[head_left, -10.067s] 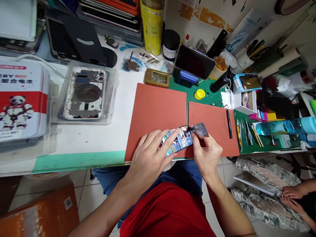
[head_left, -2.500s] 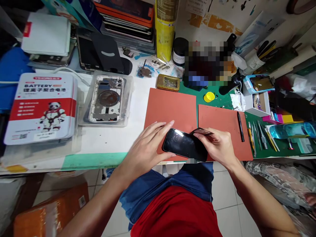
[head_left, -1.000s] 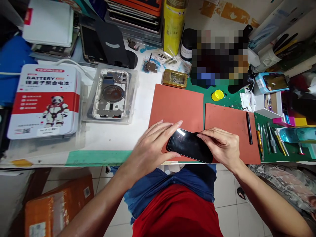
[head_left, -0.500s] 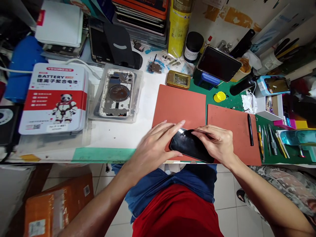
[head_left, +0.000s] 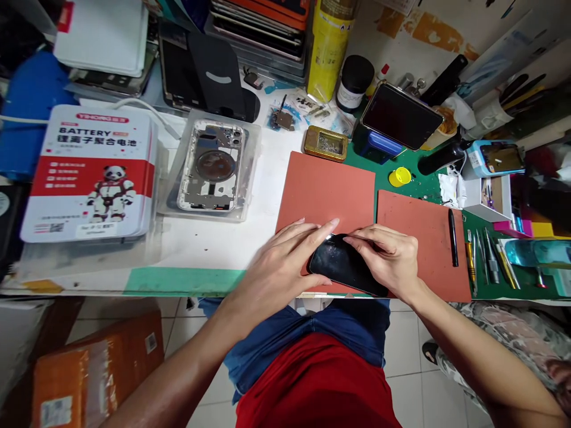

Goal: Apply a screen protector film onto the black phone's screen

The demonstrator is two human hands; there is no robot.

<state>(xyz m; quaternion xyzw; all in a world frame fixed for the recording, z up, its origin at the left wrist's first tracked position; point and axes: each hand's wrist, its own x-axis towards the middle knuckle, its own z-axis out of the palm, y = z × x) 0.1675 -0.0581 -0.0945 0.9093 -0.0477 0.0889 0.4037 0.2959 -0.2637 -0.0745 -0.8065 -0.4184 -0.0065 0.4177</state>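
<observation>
Phone: here's the slab itself, the phone [head_left: 345, 266] lying dark screen up, sitting askew mostly on the larger red-brown mat [head_left: 328, 187], one end reaching close to the front lip of the counter [head_left: 209, 244].
Phone body: looking light and stiff, likely turning as one piece and not bending.
Phone face: shining like smooth glass, so probably slippery and fragile; hard pressure on the middle or a corner would be risking a crack.
Phone edges: offering the best hold, the two long sides, with a flat, even squeeze; the end by the counter's lip is asking for care, a slide that way could be tipping it off.
Left hand [head_left: 279, 264]: spreading around the far-left end, thumb and forefinger clamping lightly along opposite long edges.
Right hand [head_left: 394, 254]: meeting thumb to fingertip in a pinch at the upper long edge; the fingers are hiding whether anything thin is between them.
Second mat: the smaller red-brown mat [head_left: 423, 223] is lying just right, a black pen [head_left: 452, 238] resting on its far side.
Further out: slim tools [head_left: 493, 255] are lining up on the right; a phone shell [head_left: 212, 166] is sitting in a clear tray [head_left: 252, 178] on the left.
</observation>
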